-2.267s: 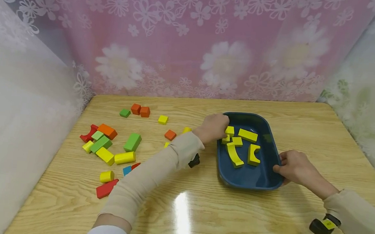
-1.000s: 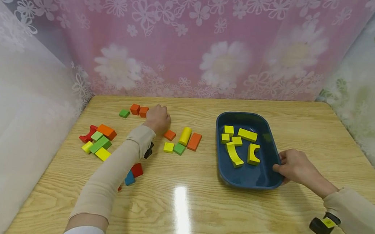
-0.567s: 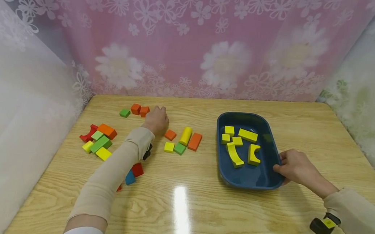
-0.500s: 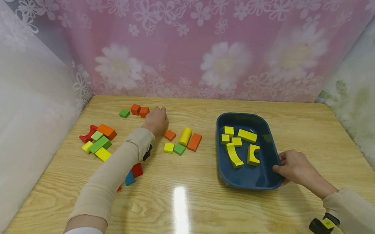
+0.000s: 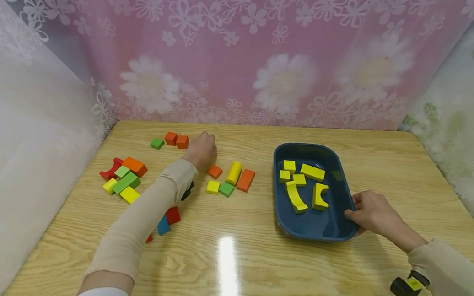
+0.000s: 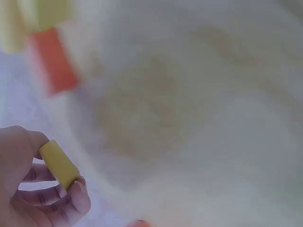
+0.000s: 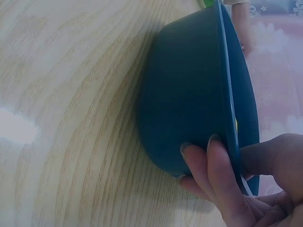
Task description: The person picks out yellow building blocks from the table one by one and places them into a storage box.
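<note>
My left hand [image 5: 201,151] is over the back left of the table, beside two orange cubes [image 5: 177,139]. In the left wrist view its thumb and fingers pinch a small yellow block [image 6: 59,163], which the hand hides in the head view. On the right, my right hand [image 5: 374,211] grips the rim of a dark blue plastic bin [image 5: 314,227]. The right wrist view has the thumb inside that rim and the fingers against the outer wall. Several yellow blocks lie in the bin, among them a curved piece [image 5: 295,198] and a notched arch [image 5: 320,197].
Between hand and bin lie a yellow cylinder [image 5: 234,173], an orange block [image 5: 245,180], a green block [image 5: 227,189], a yellow block [image 5: 213,187] and a small orange block [image 5: 215,171]. A mixed pile [image 5: 125,181] sits at the left. The left forearm partly covers red and blue blocks [image 5: 163,225].
My left hand has moved from the bin's left rim to the back left of the table and now holds a yellow block. The right hand has stayed on the bin.
</note>
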The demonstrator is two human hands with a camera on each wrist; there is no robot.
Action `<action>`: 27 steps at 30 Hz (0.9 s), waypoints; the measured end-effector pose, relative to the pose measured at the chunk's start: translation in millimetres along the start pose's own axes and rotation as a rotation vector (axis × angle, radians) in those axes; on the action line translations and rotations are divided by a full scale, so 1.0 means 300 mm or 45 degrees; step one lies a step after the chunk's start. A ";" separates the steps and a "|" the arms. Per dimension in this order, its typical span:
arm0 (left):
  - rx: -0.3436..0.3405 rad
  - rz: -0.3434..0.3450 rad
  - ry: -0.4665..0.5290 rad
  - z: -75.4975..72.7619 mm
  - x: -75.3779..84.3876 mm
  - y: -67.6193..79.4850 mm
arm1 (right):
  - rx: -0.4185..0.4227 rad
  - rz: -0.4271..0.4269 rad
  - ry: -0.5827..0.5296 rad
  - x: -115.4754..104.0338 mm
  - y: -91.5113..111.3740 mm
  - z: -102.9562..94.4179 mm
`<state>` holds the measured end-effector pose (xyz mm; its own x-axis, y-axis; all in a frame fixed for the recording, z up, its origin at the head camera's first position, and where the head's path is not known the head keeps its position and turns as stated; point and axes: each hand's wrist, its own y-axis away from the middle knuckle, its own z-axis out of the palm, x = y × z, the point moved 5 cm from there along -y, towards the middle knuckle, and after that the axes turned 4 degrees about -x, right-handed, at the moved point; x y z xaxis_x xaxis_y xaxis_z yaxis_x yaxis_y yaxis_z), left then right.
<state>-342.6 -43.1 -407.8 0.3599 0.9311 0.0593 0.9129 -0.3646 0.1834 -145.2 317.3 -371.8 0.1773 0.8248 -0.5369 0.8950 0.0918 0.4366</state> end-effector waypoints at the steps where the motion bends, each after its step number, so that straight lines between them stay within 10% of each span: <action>1: 0.013 0.017 0.015 -0.020 0.022 -0.003 | -0.003 0.005 0.005 0.000 0.000 -0.003; 14: 0.267 0.534 -0.008 -0.243 0.479 0.035 | 0.012 0.004 0.049 -0.008 -0.003 0.000; 27: 0.310 0.703 -0.010 -0.271 0.594 0.104 | 0.042 0.040 -0.021 -0.019 0.011 0.025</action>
<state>-265.7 112.5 -311.6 0.7937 0.6038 0.0740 0.6083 -0.7871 -0.1025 -140.1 308.7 -372.5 0.2123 0.8177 -0.5351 0.9017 0.0471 0.4298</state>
